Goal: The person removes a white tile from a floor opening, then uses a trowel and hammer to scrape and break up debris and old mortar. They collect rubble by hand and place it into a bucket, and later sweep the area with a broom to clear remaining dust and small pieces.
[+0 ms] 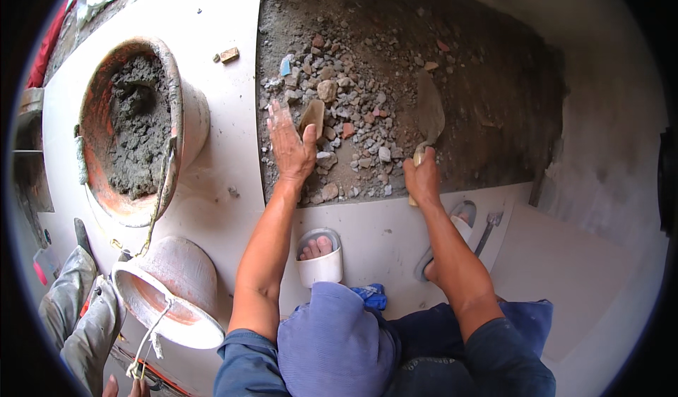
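Observation:
My left hand [291,148] is over the rubble [346,100], its fingers stretched out and the thumb apart. A flat brownish broken piece [312,116] lies between the fingers and thumb; whether the hand touches it I cannot tell. In my right hand [424,177] is the handle of a trowel [431,107]. Its dusty, pointed blade reaches away from me over the dark soil [487,93], and the handle's butt shows below the fist.
At the left stands a big bucket [191,115] of wet grey mortar [141,125]. Nearer, a tilted bucket [180,270] has a rope handle beside another person's hand [138,388] and grey trousers [78,319]. A small scraper-like tool [487,233] lies right of my slippered feet [321,256].

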Motion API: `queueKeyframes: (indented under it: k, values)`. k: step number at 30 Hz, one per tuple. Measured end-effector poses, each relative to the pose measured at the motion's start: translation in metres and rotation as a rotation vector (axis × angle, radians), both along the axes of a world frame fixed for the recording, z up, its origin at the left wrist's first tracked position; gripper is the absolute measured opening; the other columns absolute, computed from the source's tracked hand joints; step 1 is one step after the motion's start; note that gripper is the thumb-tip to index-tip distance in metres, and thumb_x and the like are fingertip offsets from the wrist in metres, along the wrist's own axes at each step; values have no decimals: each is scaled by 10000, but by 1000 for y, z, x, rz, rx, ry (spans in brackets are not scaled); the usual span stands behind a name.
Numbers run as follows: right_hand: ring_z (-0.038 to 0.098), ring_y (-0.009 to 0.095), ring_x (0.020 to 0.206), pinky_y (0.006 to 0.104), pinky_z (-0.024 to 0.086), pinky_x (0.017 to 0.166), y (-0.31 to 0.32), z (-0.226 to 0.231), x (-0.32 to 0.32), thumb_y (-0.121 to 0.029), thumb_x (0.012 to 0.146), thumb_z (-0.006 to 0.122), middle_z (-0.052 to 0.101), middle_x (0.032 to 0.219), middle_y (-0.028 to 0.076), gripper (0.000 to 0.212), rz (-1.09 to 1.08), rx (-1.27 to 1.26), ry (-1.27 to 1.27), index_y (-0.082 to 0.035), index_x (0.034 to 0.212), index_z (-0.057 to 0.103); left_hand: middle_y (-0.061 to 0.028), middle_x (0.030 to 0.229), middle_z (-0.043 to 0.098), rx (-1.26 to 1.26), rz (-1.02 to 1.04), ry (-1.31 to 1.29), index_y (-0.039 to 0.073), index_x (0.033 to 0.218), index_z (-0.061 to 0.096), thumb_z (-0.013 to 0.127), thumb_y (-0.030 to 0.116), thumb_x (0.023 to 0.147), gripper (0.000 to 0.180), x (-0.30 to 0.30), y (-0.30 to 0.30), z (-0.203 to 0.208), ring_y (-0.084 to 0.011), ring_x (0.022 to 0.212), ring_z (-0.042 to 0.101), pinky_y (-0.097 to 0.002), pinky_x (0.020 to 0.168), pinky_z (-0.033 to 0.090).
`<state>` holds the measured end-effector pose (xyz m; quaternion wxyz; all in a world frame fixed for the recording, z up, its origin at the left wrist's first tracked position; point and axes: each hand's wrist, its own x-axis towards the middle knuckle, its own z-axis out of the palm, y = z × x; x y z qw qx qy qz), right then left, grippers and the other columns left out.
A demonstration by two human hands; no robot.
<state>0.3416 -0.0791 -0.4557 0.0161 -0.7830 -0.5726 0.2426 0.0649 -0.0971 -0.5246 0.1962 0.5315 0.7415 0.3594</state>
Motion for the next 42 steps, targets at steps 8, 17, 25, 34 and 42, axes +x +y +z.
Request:
queueKeyframes:
  k: [8,17,25,34,42]
  values:
    - [637,431,876,472,486,807,8,30,-33,-262,817,595,644,920,275,493,-20,-110,154,25,1197,465,-264,1560,61,-34,69,-85,-51,1470,216,278,647,946,875,-15,86,2,-372,1461,43,-461,1178,52]
    - [543,120,523,292,448,477,38,26,-90,-164,813,619,571,704,60,386,-147,-480,621,23,1135,518,-213,1412,440,-34,-39,-3,81,1297,555,368,553,954,613,-8,89,10,-357,1356,352,-535,1141,137]
    - [489,109,452,276,412,428,21,17,-106,-121,816,618,504,628,20,163,-139,-665,866,-57,906,499,-226,1305,487,58,83,-21,118,1143,648,722,378,794,441,2,70,19,-363,1184,471,-481,1005,331]
    - [490,131,445,293,421,408,-21,33,-100,-88,830,595,503,628,38,133,-128,-662,964,-55,901,487,-258,1262,495,184,183,-184,42,1066,662,760,270,749,403,13,36,35,-412,1145,502,-453,984,415]
    - [490,131,449,286,421,421,-63,114,-109,-95,837,591,504,632,41,133,88,-659,932,-54,896,480,-268,1227,507,239,408,-301,11,1050,654,747,284,774,399,1,-29,121,-419,1135,514,-454,980,417]
